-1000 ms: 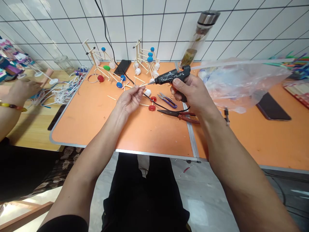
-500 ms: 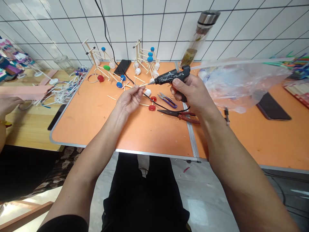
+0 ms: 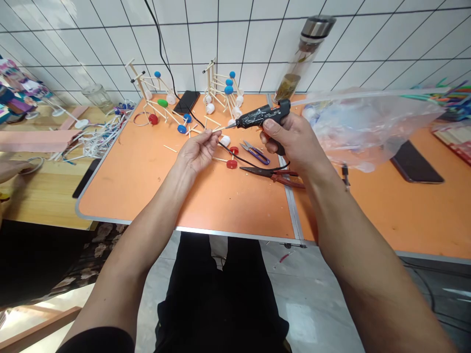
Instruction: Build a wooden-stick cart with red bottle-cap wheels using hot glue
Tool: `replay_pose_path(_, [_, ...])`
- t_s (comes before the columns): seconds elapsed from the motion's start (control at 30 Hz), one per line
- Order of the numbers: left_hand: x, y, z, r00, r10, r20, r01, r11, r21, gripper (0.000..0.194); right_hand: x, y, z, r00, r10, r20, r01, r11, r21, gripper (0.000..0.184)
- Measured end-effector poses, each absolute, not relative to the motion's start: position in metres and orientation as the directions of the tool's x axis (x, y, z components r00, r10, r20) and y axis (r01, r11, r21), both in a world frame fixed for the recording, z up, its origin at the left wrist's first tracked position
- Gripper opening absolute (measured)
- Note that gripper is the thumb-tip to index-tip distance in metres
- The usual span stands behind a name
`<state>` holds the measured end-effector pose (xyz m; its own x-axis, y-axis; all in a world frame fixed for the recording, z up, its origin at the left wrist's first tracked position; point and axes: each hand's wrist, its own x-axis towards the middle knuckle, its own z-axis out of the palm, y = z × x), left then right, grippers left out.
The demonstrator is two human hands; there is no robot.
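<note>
My right hand (image 3: 285,135) grips a black glue gun (image 3: 253,117) whose nozzle points left. Between the fingertips of my left hand (image 3: 200,149) is a thin wooden stick (image 3: 218,130), its free end at the nozzle tip; whether they touch I cannot tell. Just below the nozzle lie a white bead-like piece (image 3: 224,141) and a pair of red wheels (image 3: 231,164) on a stick. Purple-handled thread snips (image 3: 257,154) and red-handled pliers (image 3: 272,175) rest under the gun, the pliers' handles partly behind my right wrist.
Stick frames with coloured wheels (image 3: 221,90) stand at the back of the orange table (image 3: 221,201). A glass bottle (image 3: 300,63) and a plastic bag (image 3: 353,127) are behind my right hand. The gun's cable crosses the table. At left, another person's hand (image 3: 14,170) rests beside white strips.
My hands, the glue gun and the stick hold practically the same position. At far left, the other person's hand has moved slightly down, and a pale ring shows more clearly at it.
</note>
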<state>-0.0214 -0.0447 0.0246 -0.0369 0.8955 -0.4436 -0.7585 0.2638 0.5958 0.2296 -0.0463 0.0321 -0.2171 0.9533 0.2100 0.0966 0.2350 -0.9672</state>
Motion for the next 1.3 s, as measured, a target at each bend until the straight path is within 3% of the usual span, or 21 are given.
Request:
replay_pose_path(0.6, [-0.022,-0.045,0.026,-0.027,0.903,-0.429,-0.748,0.267,0.608,0.036,0.228,-0.047,0.037,-0.211,0.96,0.186,0.117,0.213,-0.97,0.054])
replay_pose_path(0.9, [-0.022,-0.048,0.029,0.025,0.891,-0.453,-0.773,0.304,0.556,0.033,0.234,-0.041,0.03,-0.23,0.954,0.191,0.109,0.22,-0.969,0.058])
replay_pose_path(1.3, [-0.021,-0.051,0.033,0.026,0.888,-0.46,-0.767,0.313,0.56,0.035,0.231,-0.051,0.041,-0.185,0.968,0.169,0.095,0.188,-0.977,0.048])
